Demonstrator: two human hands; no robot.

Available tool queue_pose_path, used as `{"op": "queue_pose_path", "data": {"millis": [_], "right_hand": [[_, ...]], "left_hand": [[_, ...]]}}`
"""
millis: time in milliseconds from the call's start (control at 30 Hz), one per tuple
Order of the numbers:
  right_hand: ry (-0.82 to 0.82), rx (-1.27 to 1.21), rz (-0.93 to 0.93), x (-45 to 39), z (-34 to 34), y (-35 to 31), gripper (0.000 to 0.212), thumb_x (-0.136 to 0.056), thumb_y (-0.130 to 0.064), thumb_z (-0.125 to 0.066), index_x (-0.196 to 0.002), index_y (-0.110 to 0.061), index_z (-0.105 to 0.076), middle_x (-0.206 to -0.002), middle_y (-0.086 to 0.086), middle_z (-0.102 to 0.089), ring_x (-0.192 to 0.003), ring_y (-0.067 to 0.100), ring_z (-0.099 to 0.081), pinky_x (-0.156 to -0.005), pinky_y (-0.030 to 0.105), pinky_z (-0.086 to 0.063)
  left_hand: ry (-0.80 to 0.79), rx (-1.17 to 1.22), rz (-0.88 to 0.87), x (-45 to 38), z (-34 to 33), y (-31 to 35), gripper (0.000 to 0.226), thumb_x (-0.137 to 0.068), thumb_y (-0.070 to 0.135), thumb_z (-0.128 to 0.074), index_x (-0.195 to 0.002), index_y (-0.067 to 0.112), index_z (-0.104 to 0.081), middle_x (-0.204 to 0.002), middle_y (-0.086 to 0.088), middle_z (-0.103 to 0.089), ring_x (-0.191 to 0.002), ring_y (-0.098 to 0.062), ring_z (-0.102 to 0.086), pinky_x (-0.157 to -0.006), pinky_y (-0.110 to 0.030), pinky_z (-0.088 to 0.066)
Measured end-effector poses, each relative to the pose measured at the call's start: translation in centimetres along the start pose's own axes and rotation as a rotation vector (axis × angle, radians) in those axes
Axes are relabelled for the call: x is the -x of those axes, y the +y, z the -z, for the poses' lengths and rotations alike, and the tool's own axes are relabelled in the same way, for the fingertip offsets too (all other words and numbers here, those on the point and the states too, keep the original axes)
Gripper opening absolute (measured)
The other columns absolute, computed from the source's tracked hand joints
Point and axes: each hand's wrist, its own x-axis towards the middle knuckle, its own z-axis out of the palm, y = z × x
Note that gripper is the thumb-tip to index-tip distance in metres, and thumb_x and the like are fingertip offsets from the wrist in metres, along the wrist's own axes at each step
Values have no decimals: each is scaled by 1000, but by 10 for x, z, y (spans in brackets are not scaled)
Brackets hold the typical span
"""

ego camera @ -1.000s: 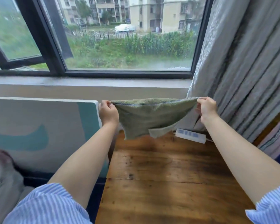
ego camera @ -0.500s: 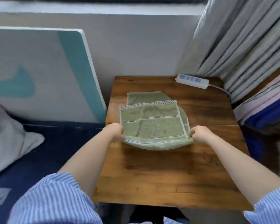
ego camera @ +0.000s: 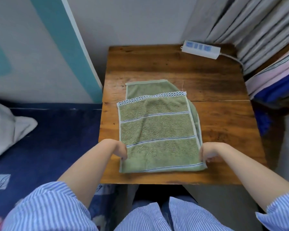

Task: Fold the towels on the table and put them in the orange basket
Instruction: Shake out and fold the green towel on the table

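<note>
- A wooden desk (ego camera: pixel 215 117) is carrying one green towel (ego camera: pixel 157 130), lying folded once, unevenly, between both hands.
- The left hand (ego camera: pixel 119 150) and right hand (ego camera: pixel 208 151) are pinching its near corners.
- Further folding is remaining; no orange basket is showing.

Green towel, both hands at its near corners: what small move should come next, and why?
Probably square up the first fold before folding again. The green towel lies doubled on the wooden table, but the under layer sticks out past the checkered edge at the far side and along the right. The left hand and right hand pinch the near corners, placed to tug the layers into line.
</note>
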Motion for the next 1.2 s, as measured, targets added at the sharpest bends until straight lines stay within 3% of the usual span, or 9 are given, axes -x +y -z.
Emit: {"op": "queue_pose_path", "data": {"millis": [67, 133, 267, 433, 533, 667, 867, 1067, 1200], "right_hand": [[116, 35, 5, -4, 15, 1, 21, -90, -10, -46, -103, -7, -62, -89, 8, -54, -73, 17, -49, -64, 23, -39], [287, 33, 26, -11, 35, 1, 19, -89, -11, -43, -92, -9, -62, -95, 12, -58, -84, 19, -51, -70, 24, -39], [553, -151, 99, -22, 84, -6, 29, -90, -9, -40, -108, -7, -62, -113, 12, -63, -100, 26, -58, -77, 30, -47], [728, -148, 199, -46, 134, -25, 34, -92, -7, -38, -121, -7, -57, -123, 13, -58, -111, 27, -54, -87, 36, -48], [818, -86, 247, -64, 154, -31, 36, -90, -4, -40, -124, -8, -53, -128, 12, -53, -120, 28, -44, -99, 40, -40], [853, -26, 299, -81, 170, -34, 46, -87, -2, -44, -131, -15, -47, -137, 6, -46, -127, 25, -36, -105, 40, -30], [834, -7, 306, -95, 188, -28, 35, -87, -3, -46, -119, -11, -59, -110, 10, -59, -108, 28, -46, -91, 36, -36], [828, -226, 377, -89, 190, -11, 21, -86, -6, -54, -103, -1, -64, -104, 14, -60, -104, 29, -51, -85, 31, -38], [801, -286, 361, -89, 181, -9, 18, -88, -7, -51, -103, -2, -61, -102, 11, -61, -99, 25, -56, -75, 25, -35]], "left_hand": [[94, -23, 19, -3, 12, 0, 38, -94, 23, -43, -129, 10, -49, -137, -8, -46, -124, -26, -45, -99, -35, -40], [245, -32, 29, -6, 29, -1, 35, -95, 18, -38, -125, 6, -50, -131, -12, -51, -118, -28, -50, -94, -34, -43], [423, 21, 89, -15, 75, -3, 29, -93, 13, -37, -117, 5, -52, -120, -13, -56, -106, -28, -55, -84, -35, -48], [561, 120, 183, -33, 118, -8, 31, -91, 8, -36, -119, 7, -48, -120, -12, -55, -107, -29, -54, -76, -34, -45], [650, 180, 221, -48, 133, -13, 32, -91, 5, -34, -121, 7, -47, -123, -13, -51, -112, -29, -49, -81, -37, -44], [709, 189, 239, -64, 141, -21, 43, -89, 1, -36, -131, 6, -38, -132, -13, -44, -121, -30, -41, -92, -39, -41], [709, 109, 225, -75, 145, -30, 39, -88, -1, -37, -126, 7, -44, -126, -13, -50, -117, -29, -41, -91, -35, -40], [847, 5, -75, -52, 170, -28, 20, -92, 12, -43, -107, 9, -55, -108, -8, -53, -102, -25, -45, -81, -34, -41], [1007, 94, -205, -53, 199, -19, 21, -95, 14, -42, -106, 4, -56, -112, -12, -56, -111, -27, -45, -93, -35, -39]]}}
